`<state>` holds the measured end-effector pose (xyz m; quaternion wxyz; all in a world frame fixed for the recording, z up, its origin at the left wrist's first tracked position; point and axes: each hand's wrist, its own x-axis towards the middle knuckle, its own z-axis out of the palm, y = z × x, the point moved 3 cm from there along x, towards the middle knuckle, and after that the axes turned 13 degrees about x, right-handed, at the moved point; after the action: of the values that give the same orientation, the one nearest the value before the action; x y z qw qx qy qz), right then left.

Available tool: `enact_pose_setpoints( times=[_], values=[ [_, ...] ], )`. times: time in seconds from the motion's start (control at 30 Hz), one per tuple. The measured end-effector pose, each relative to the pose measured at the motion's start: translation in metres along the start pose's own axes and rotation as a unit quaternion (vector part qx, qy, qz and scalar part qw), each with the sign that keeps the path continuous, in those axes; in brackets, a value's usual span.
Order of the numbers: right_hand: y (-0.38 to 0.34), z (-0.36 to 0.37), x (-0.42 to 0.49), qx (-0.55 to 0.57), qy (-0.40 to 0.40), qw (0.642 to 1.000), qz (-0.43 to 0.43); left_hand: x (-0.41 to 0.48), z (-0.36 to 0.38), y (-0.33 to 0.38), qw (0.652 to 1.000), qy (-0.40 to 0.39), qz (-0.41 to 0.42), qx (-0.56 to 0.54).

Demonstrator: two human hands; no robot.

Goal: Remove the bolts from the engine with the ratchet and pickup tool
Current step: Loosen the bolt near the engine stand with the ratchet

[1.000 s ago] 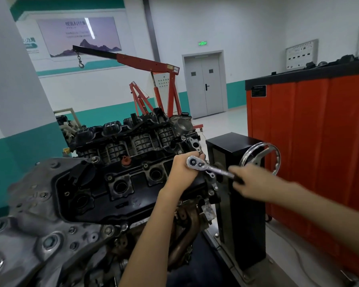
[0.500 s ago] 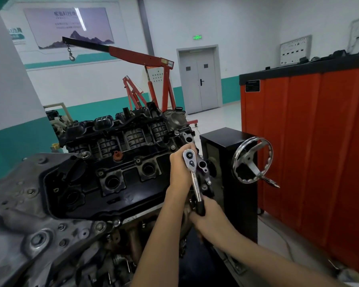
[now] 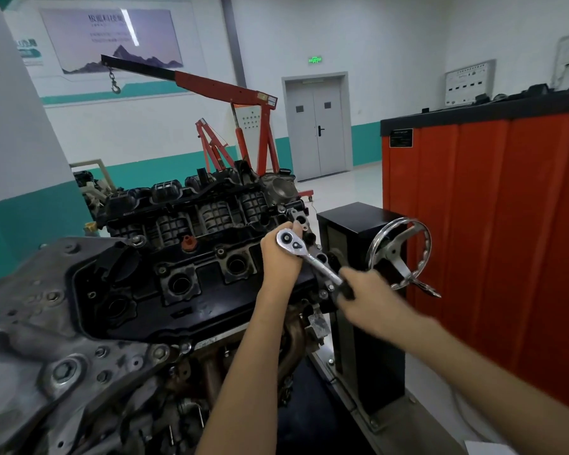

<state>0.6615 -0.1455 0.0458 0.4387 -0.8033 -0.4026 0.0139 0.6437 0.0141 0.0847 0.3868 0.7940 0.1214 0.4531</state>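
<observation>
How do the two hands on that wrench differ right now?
The left hand sits at the shiny head of the ratchet, against the engine; the right hand grips its black handle, clear of the engine. The left looks sharp, the right blurred. Both hold one ratchet.

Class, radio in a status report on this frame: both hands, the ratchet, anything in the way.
Left hand holds ratchet at its head, on engine. Right hand grips its handle, blurred. Handwheel close beside right hand.
</observation>
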Motion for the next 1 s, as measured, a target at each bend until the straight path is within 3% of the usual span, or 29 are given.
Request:
enact_pose_setpoints(
  times=[0.1,0.17,0.33,0.43,0.5,0.57,0.67,0.73,0.83,0.9,1.0],
  values=[
    [-0.011,0.06,-0.025,0.241,0.018,0.969,0.054,-0.006,0.009,0.004,1.0,-0.002,0.015,-0.004],
    [-0.016,0.074,-0.027,0.281,0.027,0.958,0.054,-0.007,0.011,0.005,0.999,-0.01,0.034,0.01],
    [0.011,0.003,0.001,0.032,-0.055,0.998,-0.01,-0.001,-0.002,-0.002,0.993,-0.088,0.059,0.041],
    [0.012,-0.052,0.03,-0.221,-0.046,0.972,-0.069,-0.002,-0.003,0.002,0.984,-0.125,0.091,0.084],
    [0.007,-0.067,0.04,-0.289,-0.008,0.953,-0.092,-0.002,0.0,0.006,0.986,-0.108,0.092,0.087],
    [0.003,-0.054,0.034,-0.247,0.001,0.966,-0.076,-0.003,0.0,0.004,0.998,-0.046,0.039,0.036],
    [0.003,-0.005,0.001,-0.014,-0.001,1.0,-0.005,-0.003,0.006,0.0,1.0,0.011,-0.012,-0.017],
    [-0.001,0.03,-0.019,0.149,0.004,0.988,0.04,-0.006,0.013,0.002,1.0,0.012,-0.009,-0.023],
    [-0.01,0.067,-0.033,0.327,0.01,0.942,0.078,-0.009,0.02,0.004,1.0,-0.003,0.007,-0.025],
    [-0.009,0.067,-0.032,0.326,0.009,0.942,0.071,-0.008,0.017,0.003,0.999,-0.02,0.034,-0.012],
    [0.008,0.033,-0.018,0.158,-0.005,0.987,0.022,-0.006,0.007,-0.001,0.996,-0.062,0.055,0.023]
  ],
)
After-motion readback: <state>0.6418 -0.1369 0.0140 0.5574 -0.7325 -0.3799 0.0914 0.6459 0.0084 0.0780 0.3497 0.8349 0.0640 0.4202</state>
